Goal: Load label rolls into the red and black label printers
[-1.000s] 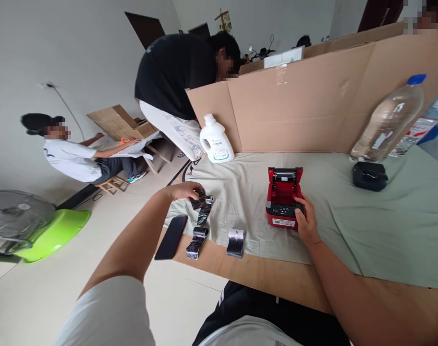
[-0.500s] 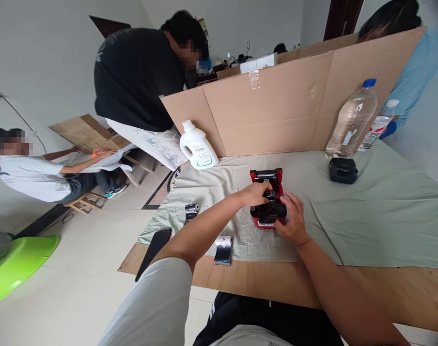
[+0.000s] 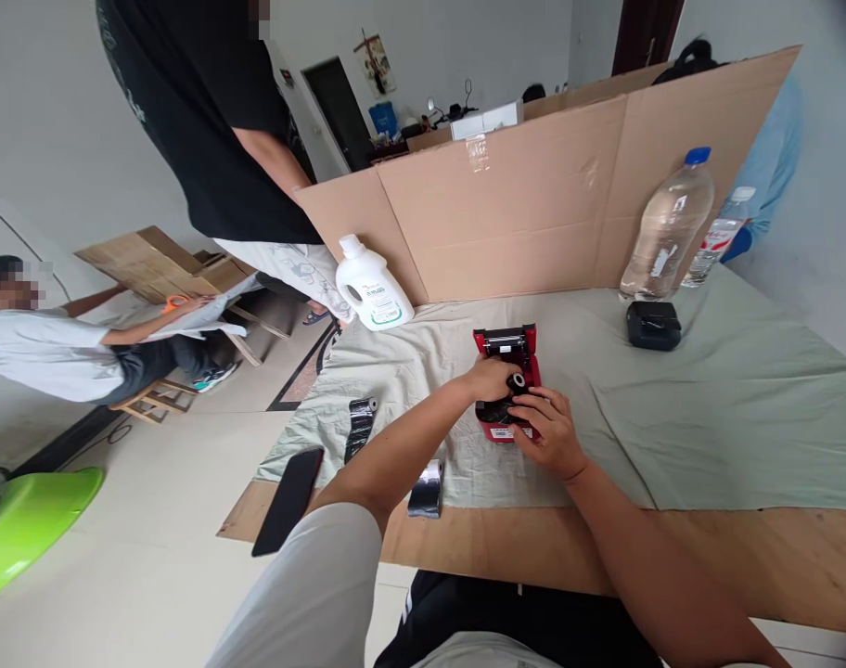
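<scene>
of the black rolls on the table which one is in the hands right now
The roll over the red printer, pinched between both hands. The other two lie untouched on the cloth, left of it.

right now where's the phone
In the head view the phone lies at the table's near left corner, left of the black rolls, partly overhanging the edge.

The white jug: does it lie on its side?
No, the white jug stands upright on the green cloth beside the cardboard wall.

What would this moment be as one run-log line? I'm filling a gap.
left hand: holds black roll in red printer | right hand: on printer front | lid: open | spare rolls, phone: left on table
</scene>
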A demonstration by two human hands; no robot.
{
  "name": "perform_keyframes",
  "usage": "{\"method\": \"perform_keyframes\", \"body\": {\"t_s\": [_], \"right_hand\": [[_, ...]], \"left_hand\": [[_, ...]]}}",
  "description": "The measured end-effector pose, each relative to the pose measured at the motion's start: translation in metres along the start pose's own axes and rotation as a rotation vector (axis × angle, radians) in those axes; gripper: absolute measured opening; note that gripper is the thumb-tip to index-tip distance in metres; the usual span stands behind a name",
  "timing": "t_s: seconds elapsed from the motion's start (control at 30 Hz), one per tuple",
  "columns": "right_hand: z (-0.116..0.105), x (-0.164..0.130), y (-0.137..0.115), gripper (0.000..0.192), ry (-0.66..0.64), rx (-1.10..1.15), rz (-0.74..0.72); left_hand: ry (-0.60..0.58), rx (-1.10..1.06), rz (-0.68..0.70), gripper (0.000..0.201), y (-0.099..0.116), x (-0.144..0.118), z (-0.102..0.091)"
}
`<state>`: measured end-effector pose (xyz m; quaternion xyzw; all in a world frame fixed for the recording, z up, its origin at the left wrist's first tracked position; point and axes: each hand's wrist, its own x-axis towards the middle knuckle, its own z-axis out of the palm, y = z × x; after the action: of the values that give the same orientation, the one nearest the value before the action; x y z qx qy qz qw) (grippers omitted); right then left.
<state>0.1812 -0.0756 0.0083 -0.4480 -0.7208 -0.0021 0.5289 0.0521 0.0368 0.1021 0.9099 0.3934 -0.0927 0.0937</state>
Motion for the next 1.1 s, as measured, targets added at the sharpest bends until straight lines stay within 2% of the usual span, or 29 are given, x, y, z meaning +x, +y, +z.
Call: {"method": "perform_keyframes", "body": {"t_s": [0.13,0.33,0.47,0.53,0.67,0.8,0.87,0.93,1.0,1.1], "right_hand": [[0.001,0.0,-0.001,0.018,-0.025,-0.001,0.028],[0.001,0.0,0.0,0.019,0.0,-0.017,-0.019],[0.001,0.001,-0.002,0.018,0.021,-0.037,-0.07],[0.001,0.001,-0.004,0.016,0.03,-0.044,-0.073],[0.001,0.001,-0.005,0.016,0.026,-0.051,-0.065],[0.001,0.0,-0.004,0.016,0.022,-0.051,-0.051],[0.001,0.0,-0.004,0.016,0.033,-0.055,-0.063],[0.0,0.0,-0.004,0.015,0.042,-0.061,-0.076],[0.0,0.0,-0.004,0.014,0.046,-0.064,-0.076],[-0.001,0.0,-0.006,0.014,0.039,-0.061,-0.071]], "left_hand": [[0.007,0.003,0.006,0.044,-0.001,0.0,0.004],[-0.078,0.005,0.036,0.034,0.003,0.001,-0.001],[0.084,-0.154,0.029,0.039,-0.006,-0.004,0.003],[0.125,-0.219,0.03,0.042,-0.011,-0.007,0.004],[0.058,-0.123,0.095,0.032,-0.011,-0.004,0.004],[-0.022,-0.008,0.059,0.026,-0.004,0.005,0.005],[-0.027,-0.007,0.04,0.025,-0.002,0.008,0.007],[0.041,-0.053,0.049,0.024,-0.001,0.006,0.009],[0.177,-0.164,0.097,0.022,-0.003,0.0,0.01],[0.507,-0.384,0.178,0.028,-0.007,-0.011,0.008]]}}
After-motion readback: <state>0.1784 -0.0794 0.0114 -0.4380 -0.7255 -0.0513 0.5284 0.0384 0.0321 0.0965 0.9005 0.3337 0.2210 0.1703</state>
